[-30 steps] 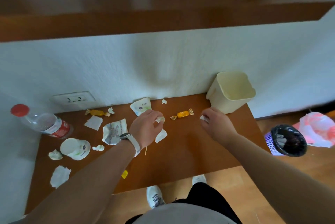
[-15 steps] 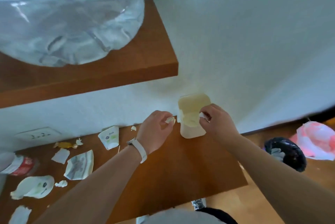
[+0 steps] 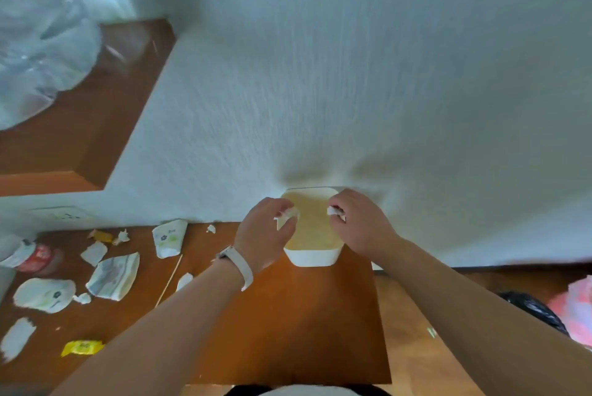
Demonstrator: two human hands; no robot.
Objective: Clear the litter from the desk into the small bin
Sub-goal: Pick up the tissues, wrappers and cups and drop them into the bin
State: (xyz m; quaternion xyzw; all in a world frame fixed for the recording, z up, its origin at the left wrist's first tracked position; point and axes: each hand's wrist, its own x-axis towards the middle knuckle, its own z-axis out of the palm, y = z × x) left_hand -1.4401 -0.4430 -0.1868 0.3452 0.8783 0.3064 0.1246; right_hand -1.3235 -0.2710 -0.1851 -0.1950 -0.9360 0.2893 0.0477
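Observation:
The small cream bin (image 3: 312, 256) stands against the wall at the back right of the brown desk (image 3: 288, 325). My left hand (image 3: 264, 234) hovers over the bin's left rim and pinches a white paper scrap (image 3: 286, 214). Over the right rim, my right hand (image 3: 358, 222) pinches another small white scrap (image 3: 334, 212). Both scraps hang above the bin's opening. Litter lies on the left half of the desk: a crushed paper cup (image 3: 168, 237), a crumpled wrapper (image 3: 113, 275), a flattened cup (image 3: 45, 294), a yellow wrapper (image 3: 81, 347), a thin stick (image 3: 169, 280) and several paper bits.
A plastic bottle with a red label (image 3: 28, 256) lies at the desk's far left. A wooden shelf (image 3: 80, 126) juts from the wall above left, holding a big clear jug (image 3: 41, 53). On the floor at right stand a black-lined basket (image 3: 535, 312) and a pink bag (image 3: 576, 309).
Both hands carried their paper scraps from the desk's middle rightward to above the bin. The view swung right and closer to the bin.

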